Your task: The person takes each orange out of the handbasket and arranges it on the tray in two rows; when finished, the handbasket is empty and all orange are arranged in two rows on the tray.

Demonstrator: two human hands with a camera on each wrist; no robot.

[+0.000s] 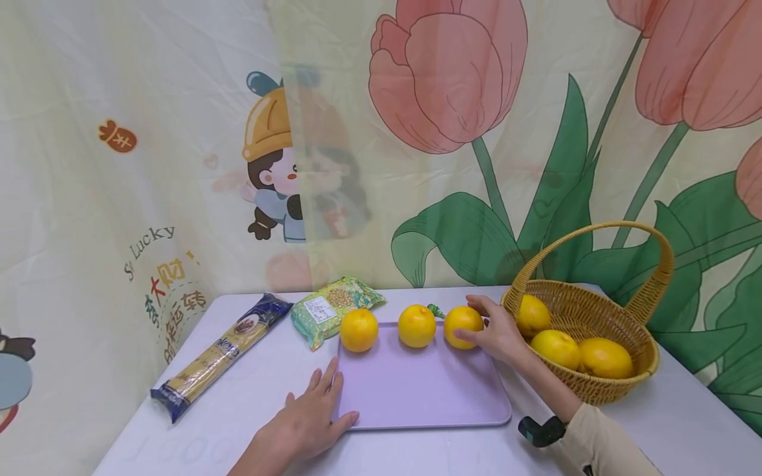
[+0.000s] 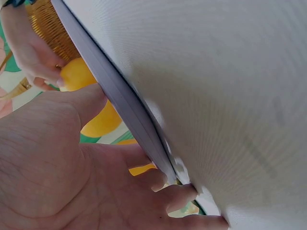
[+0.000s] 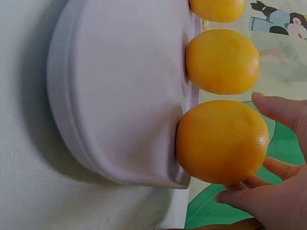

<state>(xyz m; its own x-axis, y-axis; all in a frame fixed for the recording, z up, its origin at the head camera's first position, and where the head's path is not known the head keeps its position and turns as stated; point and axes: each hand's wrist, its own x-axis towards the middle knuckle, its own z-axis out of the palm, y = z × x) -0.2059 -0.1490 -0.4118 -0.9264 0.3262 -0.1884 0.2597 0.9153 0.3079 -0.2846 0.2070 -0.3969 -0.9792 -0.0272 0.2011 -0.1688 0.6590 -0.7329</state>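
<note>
Three oranges stand in a row along the far edge of a lilac tray [image 1: 417, 390]: the left orange [image 1: 359, 330], the middle orange [image 1: 417, 326] and the right orange [image 1: 464, 327]. About the right orange, my right hand [image 1: 497, 330] has its thumb and fingers loosely spread. In the right wrist view the thumb and nearest fingertips [image 3: 224, 196] show a small gap from its skin. My left hand [image 1: 309, 413] lies at the tray's left side, fingers extended along that edge and thumb at the near left corner. The left wrist view shows thumb and fingers against the tray's rim [image 2: 129, 105].
A wicker basket [image 1: 595, 390] with an arched handle stands right of the tray, holding several yellow fruits [image 1: 556, 349]. A green printed bag [image 1: 333, 307] lies behind the tray's left corner. Farther left is a long pack of pasta [image 1: 220, 357]. A printed curtain [image 1: 440, 172] hangs behind the table.
</note>
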